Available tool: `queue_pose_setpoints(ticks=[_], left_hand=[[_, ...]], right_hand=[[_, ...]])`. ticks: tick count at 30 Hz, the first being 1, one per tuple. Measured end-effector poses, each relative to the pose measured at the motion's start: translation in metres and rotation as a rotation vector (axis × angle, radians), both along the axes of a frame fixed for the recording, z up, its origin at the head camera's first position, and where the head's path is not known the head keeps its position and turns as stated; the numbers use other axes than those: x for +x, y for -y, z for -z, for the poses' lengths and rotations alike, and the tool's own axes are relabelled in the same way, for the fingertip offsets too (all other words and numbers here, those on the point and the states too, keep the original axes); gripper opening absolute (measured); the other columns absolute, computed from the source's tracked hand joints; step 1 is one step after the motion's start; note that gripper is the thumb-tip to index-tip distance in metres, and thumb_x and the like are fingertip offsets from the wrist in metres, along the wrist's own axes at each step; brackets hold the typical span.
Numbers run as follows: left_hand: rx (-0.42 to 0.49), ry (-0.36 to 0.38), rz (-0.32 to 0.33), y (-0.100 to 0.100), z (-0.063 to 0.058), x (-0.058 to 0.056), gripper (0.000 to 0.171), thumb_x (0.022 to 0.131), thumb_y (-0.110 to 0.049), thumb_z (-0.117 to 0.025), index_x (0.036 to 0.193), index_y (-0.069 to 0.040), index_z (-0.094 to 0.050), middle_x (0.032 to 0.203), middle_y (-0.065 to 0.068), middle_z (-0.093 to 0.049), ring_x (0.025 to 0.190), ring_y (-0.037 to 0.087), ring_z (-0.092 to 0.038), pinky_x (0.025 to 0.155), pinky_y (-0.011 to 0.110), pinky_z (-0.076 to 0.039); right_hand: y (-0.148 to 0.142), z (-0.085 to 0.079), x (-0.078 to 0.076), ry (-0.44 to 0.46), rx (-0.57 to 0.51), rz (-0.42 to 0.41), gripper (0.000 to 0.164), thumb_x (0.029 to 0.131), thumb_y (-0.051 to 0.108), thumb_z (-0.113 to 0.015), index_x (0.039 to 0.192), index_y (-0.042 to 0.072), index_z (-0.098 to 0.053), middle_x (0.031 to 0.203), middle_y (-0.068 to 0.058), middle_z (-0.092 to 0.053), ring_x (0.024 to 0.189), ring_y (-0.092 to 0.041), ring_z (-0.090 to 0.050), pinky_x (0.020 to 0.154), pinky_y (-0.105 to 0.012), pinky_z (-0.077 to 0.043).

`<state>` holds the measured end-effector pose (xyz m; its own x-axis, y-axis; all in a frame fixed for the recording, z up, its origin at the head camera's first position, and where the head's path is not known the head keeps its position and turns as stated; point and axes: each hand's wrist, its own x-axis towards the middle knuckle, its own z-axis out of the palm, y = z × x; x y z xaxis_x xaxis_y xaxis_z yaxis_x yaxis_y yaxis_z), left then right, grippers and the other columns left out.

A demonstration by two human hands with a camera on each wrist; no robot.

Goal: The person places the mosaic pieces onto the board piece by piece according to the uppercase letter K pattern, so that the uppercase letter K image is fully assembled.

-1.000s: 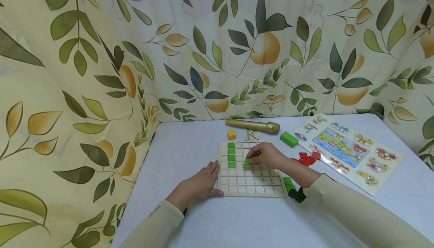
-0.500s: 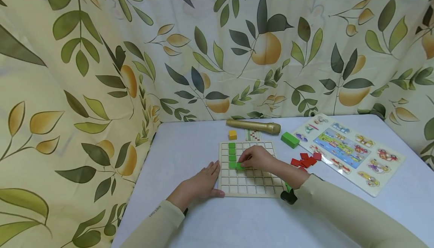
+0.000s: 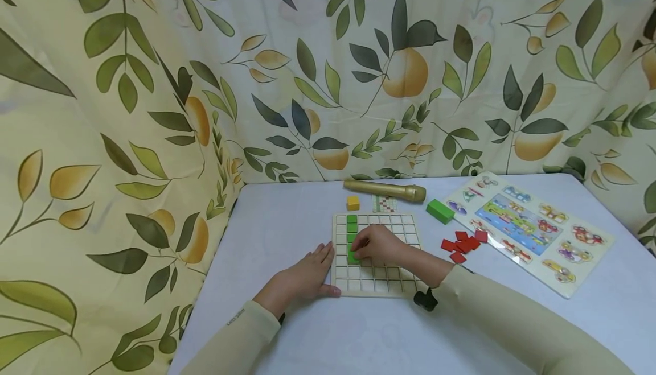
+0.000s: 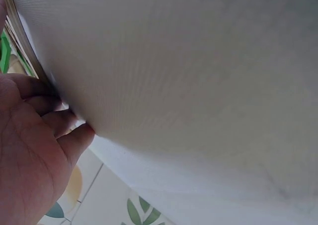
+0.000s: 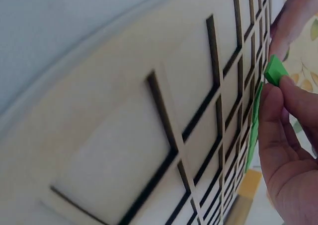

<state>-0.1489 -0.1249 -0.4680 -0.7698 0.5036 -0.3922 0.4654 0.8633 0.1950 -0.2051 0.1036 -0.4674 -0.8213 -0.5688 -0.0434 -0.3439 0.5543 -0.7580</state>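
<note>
My right hand (image 3: 381, 245) pinches a small green square tile (image 5: 275, 70) between thumb and fingertips, over the wooden grid board (image 3: 376, 292). The tile is at the lower end of a column of green tiles (image 3: 352, 228) near the board's left side. In the right wrist view, it tilts up off the grid, clear of the row. My left hand (image 3: 306, 275) rests on the white table at the board's left edge, fingers extended and touching that edge. The left wrist view shows its palm side and the board's rim (image 4: 25, 41).
Behind the board lie a gold microphone (image 3: 384, 190), a yellow cube (image 3: 353, 203) and a small pattern card (image 3: 384, 204). To the right are a green block (image 3: 440, 211), several red tiles (image 3: 463, 244) and a picture puzzle board (image 3: 579, 255). A leaf-patterned curtain (image 3: 318, 79) hangs behind.
My right hand has moved left and slightly down with the green tile, from the middle of the grid to below the green column. My left hand stays at the board's edge.
</note>
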Motion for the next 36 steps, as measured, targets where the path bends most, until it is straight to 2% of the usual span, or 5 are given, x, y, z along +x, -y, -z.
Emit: queue_pose_setpoints(ticks=[10,21,31,36], left_hand=[[-0.016,0.005,-0.021,-0.001,0.004,0.000,0.106,0.088,-0.065,-0.061,0.162,-0.007,-0.013,0.169,0.004,-0.006,0.154,0.023,-0.007,0.122,0.040,-0.020],[-0.018,0.008,-0.033,-0.001,0.004,-0.001,0.105,0.088,-0.065,-0.061,0.162,-0.007,-0.013,0.169,0.003,-0.005,0.154,0.022,-0.006,0.121,0.039,-0.021],[-0.022,0.009,-0.019,0.001,0.004,0.000,0.105,0.088,-0.064,-0.061,0.161,-0.006,-0.014,0.169,0.005,-0.005,0.154,0.023,-0.007,0.122,0.040,-0.020],[-0.023,-0.003,-0.004,0.001,0.005,-0.002,0.104,0.090,-0.065,-0.059,0.161,-0.005,-0.013,0.169,0.006,-0.005,0.154,0.023,-0.006,0.122,0.040,-0.020]], right_hand=[[0.005,0.009,0.002,-0.016,0.054,0.024,0.005,0.085,0.008,-0.081,0.087,0.011,-0.077,0.079,0.008,-0.070,0.077,-0.007,-0.062,0.073,-0.029,-0.053],[0.009,0.007,0.004,-0.060,0.081,0.016,0.006,0.084,0.005,-0.081,0.085,0.009,-0.077,0.079,0.006,-0.070,0.076,-0.008,-0.061,0.072,-0.029,-0.054],[0.013,0.007,0.008,-0.082,0.104,0.015,0.005,0.084,0.003,-0.080,0.082,0.007,-0.077,0.076,0.004,-0.070,0.072,-0.008,-0.061,0.068,-0.027,-0.054],[0.014,0.004,0.006,-0.083,0.159,0.022,0.005,0.084,0.005,-0.080,0.082,0.008,-0.077,0.075,0.007,-0.069,0.072,-0.008,-0.061,0.069,-0.028,-0.054]])
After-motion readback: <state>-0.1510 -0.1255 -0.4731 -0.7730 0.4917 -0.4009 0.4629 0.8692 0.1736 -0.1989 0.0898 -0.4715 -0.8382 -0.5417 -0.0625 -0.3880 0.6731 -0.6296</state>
